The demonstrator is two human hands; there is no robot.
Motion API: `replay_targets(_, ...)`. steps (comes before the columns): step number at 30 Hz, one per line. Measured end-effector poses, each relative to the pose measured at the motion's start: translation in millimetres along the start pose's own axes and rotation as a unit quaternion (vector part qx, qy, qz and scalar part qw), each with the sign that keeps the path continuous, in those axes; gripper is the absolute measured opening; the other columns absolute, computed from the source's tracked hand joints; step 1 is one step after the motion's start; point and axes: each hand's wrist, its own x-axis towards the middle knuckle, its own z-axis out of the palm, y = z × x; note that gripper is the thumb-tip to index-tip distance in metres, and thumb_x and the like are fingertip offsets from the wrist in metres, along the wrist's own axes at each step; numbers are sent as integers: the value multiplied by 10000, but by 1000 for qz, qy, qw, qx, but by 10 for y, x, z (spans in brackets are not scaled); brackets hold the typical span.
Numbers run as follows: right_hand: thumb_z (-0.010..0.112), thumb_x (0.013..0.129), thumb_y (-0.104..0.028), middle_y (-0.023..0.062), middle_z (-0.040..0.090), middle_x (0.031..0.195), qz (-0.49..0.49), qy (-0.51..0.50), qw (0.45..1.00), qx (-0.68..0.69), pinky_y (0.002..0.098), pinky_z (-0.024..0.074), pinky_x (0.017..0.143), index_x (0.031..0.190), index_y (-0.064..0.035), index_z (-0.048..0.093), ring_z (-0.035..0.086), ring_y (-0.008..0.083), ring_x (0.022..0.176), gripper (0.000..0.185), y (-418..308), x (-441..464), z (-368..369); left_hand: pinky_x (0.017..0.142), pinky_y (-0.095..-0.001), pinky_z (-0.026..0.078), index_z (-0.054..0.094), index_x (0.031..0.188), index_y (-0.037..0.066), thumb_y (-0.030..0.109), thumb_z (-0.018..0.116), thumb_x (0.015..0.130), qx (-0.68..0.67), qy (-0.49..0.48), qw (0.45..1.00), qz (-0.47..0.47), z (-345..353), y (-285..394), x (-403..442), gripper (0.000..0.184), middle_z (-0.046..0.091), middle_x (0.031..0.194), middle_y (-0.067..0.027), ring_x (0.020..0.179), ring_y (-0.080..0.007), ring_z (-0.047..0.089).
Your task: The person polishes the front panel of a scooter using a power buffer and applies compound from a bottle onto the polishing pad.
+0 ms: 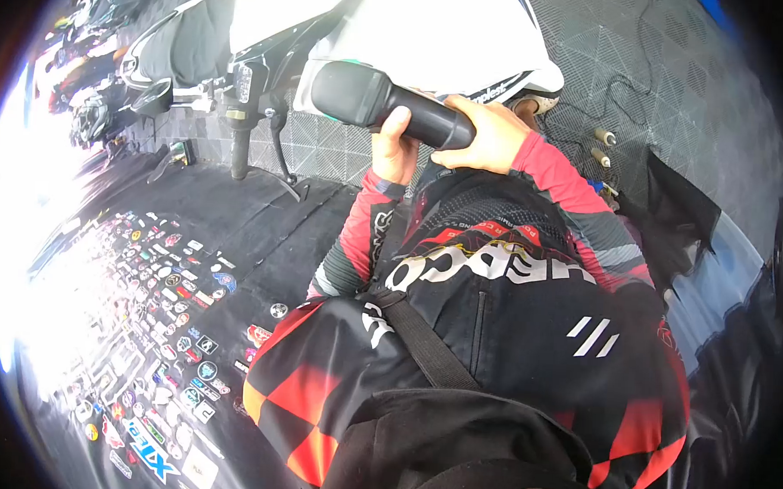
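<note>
In the head view, a black handheld device (426, 116) with a thick rounded head and a narrower cylindrical handle is held in front of my chest. Its exact kind does not show. My right hand (492, 138) wraps around the handle end. My left hand (395, 151) steadies it from the near side, thumb pressed against the body below the head; its other fingers are mostly hidden underneath. Behind the device head, a white edge with a green border (305, 93) sticks out; I cannot tell whether my left hand holds it too.
Just beyond my hands stands a motorbike with a white fairing (442, 31) and a handlebar grip (239, 151). Many stickers (173, 314) cover a black sheet at left. Two small pale cylindrical items (604, 137) and a dark cable (621, 84) lie on the grey tiled floor (681, 108).
</note>
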Motion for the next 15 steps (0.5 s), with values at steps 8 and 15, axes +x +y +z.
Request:
replay_targets(8, 836, 710, -472, 198, 704, 1086, 60, 58, 994, 70, 404, 528, 894, 1254, -16, 592, 698, 318, 1009, 751, 642, -602, -213, 950, -377, 506, 602, 1201, 54, 253, 683, 919, 17, -51, 989, -138, 526, -595, 169, 354, 671, 1133, -80, 1030, -197, 646)
replay_targets(15, 838, 725, -418, 183, 693, 1131, 138, 147, 961, 189, 380, 504, 926, 1317, 10, 560, 677, 285, 1058, 782, 1338, -1229, -174, 913, -334, 478, 613, 1181, 72, 161, 796, 847, 10, -138, 962, -234, 1072, -1054, 459, 391, 640, 1044, -14, 1000, -138, 603)
